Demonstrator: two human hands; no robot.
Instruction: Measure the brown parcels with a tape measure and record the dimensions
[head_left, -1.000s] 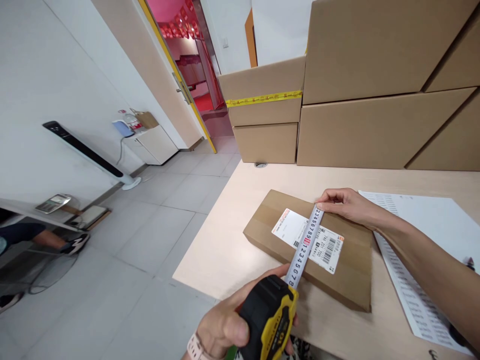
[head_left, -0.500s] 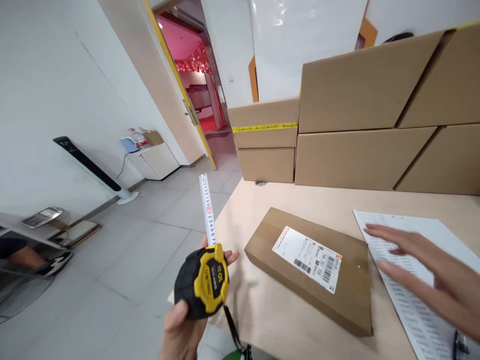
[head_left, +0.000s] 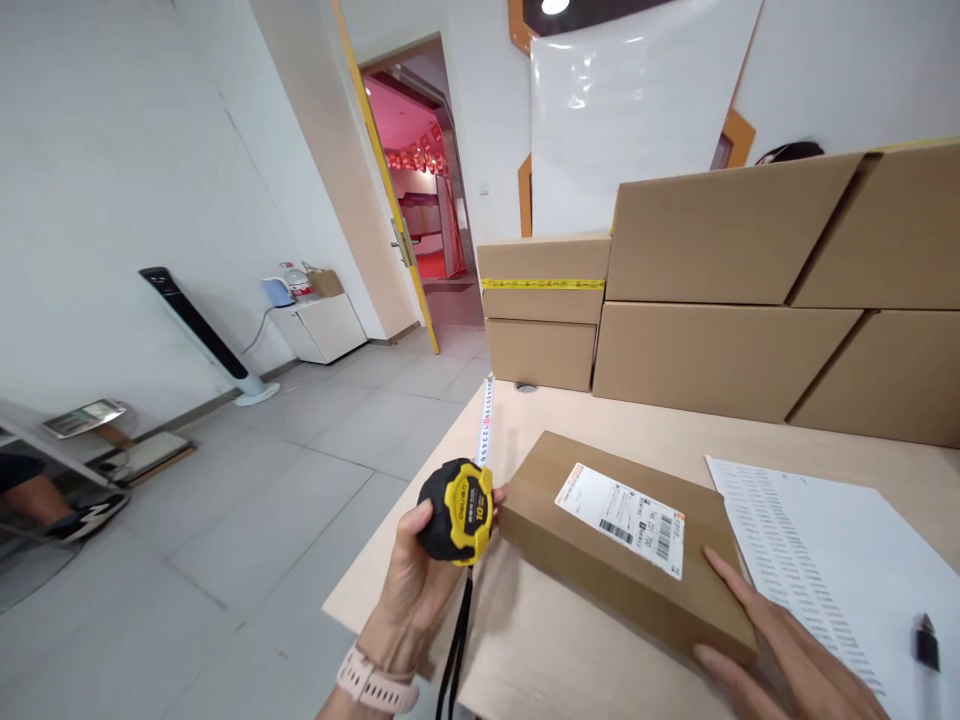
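Apparently, the work is standing partway: the brown parcel (head_left: 622, 560) is lying closed on the worktop (head_left: 540, 640) between the two hands, its white label (head_left: 622, 515) facing up, so closing and labelling are looking finished. The left hand (head_left: 420, 575) is wrapping its fingers snugly around a black-and-yellow tape measure (head_left: 457, 512), whose blade (head_left: 486, 425) is sticking out past the parcel's left side rather than lying across it; drawing it back into the case is remaining undone. Fingertips behind the case are showing right at the parcel's left corner, though whether they are touching I cannot tell. The right hand (head_left: 795, 640) is resting on the parcel's right end, thumb and forefinger standing wide apart; whether it is gripping or merely steadying is not showing. A black strap (head_left: 459, 640) is dangling from the case. Close on the parcel's right, printed paper (head_left: 825, 540) is spreading over the worktop, with a pen (head_left: 927, 640) lying on it, out of either hand. Stacked cartons (head_left: 720, 350) are walling off the far side. Away at the left, a person's leg and shoe (head_left: 90, 520) are showing.
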